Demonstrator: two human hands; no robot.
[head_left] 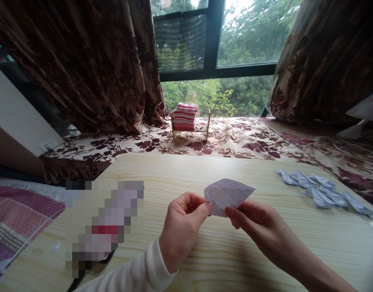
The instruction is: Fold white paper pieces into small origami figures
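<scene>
Folded paper (229, 195) pinched over a wooden table (162, 174)

The left hand (183, 227) pinches the lower left edge of the folded paper between thumb and curled forefinger; the right hand (262, 223) grips its lower right edge, thumb in front and fingers behind; the paper, covered in faint writing, is held above the near middle of the table, its pointed end to the right; a pale striped sleeve (134, 263) covers the left forearm, while the right forearm is bare.

To the right lie 6 small folded pieces (320, 198) in 2 rough rows; to the left a blurred-out patch (104, 223) hides an object, with a small white scrap (56, 245) just beside it; beyond the left edge is a plaid cover (25, 215).

Past the table, a small rack (208, 127) bears a stack of pink and white cloths (185, 117) on a flowered spread (235, 140); behind it stands a window (211, 40) between 2 patterned curtains (107, 73); a lamp (367, 107) stands at far right.
</scene>
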